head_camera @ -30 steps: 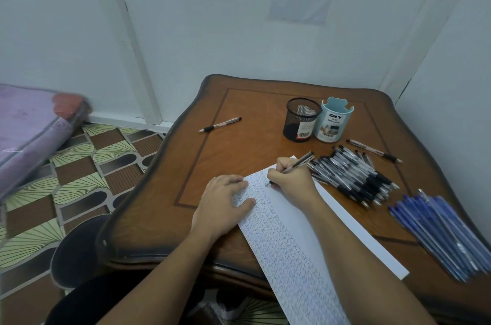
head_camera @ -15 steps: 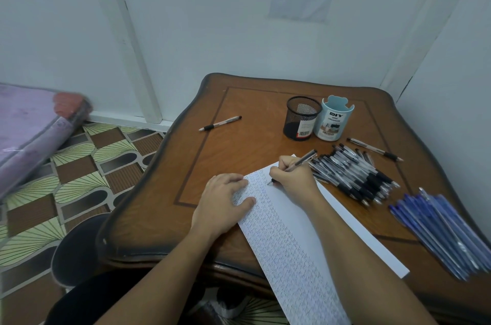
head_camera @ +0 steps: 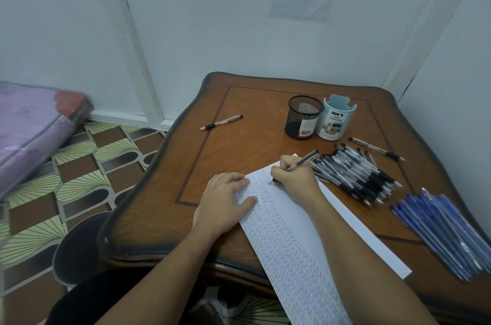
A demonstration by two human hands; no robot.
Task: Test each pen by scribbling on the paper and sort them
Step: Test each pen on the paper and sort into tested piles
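A long white paper (head_camera: 313,223) covered in scribble rows lies slanted across the wooden table (head_camera: 239,154). My right hand (head_camera: 295,177) grips a black pen (head_camera: 305,159) with its tip on the paper's far end. My left hand (head_camera: 224,201) lies flat on the paper's left edge, fingers spread. A heap of black pens (head_camera: 356,173) lies just right of my right hand. A heap of blue pens (head_camera: 446,231) lies at the table's right edge.
A black mesh cup (head_camera: 303,117) and a pale blue desk organizer (head_camera: 336,119) stand at the back. One single pen (head_camera: 221,122) lies far left on the table, another pen (head_camera: 377,149) lies right of the organizer. A purple mattress (head_camera: 29,133) lies on the patterned floor.
My right hand with the pen has shifted slightly across the paper's far end while scribbling. The left hand stays in place.
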